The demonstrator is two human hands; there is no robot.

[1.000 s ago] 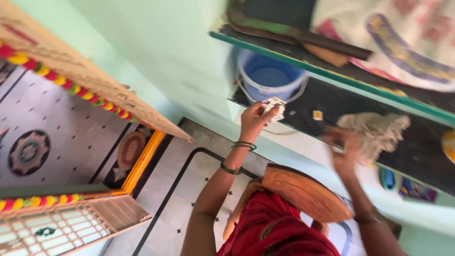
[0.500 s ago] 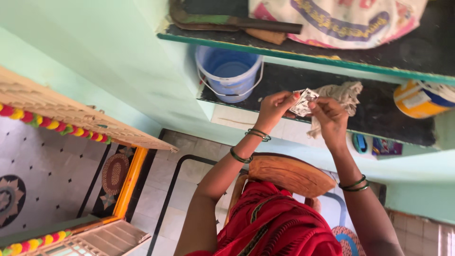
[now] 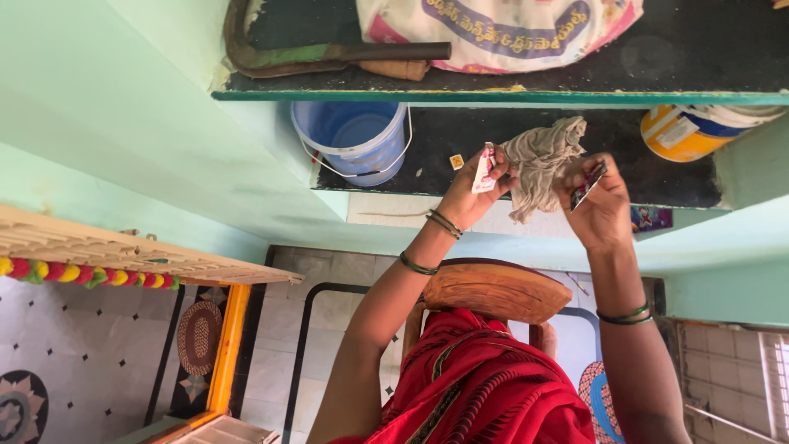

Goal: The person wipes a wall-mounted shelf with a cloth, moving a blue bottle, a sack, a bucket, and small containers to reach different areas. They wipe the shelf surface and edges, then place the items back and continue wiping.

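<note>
2 hands are raised in front of a 2-tier dark shelf set into a pale green wall. The left hand [image 3: 470, 193] pinches 1 small white-and-pink sachet piece [image 3: 484, 168] between thumb and fingertips, the other fingers curled in. The right hand [image 3: 602, 207] is closed around 1 darker, shiny sachet piece [image 3: 588, 184], which pokes up past the thumb. Between the 2 hands hangs 1 crumpled beige rag [image 3: 538, 161], draped over the lower shelf's front edge [image 3: 394, 187].

On the lower shelf stand 1 blue plastic bucket [image 3: 355, 138] with a wire handle at the left end and 1 yellow-and-blue tub [image 3: 686, 131] lying on its side at the right; 1 tiny yellow square [image 3: 456, 161] lies on the bare dark surface between bucket and rag. The upper shelf carries 1 curved sickle-like tool [image 3: 320, 56] and 1 printed white sack [image 3: 501, 29] — the sack nearly reaches the green front edge. Each wrist wears 2 green bangles (the left pair sit apart on the forearm).

The widest bare stretch of shelf lies between the rag and the tub. Below the arms sit 1 wooden stool [image 3: 491, 290] and red cloth [image 3: 485, 386].

0.5 s ago both hands gripped 1 sachet together; now they are apart with a piece in each, and the view has shifted so the shelves sit further left.
</note>
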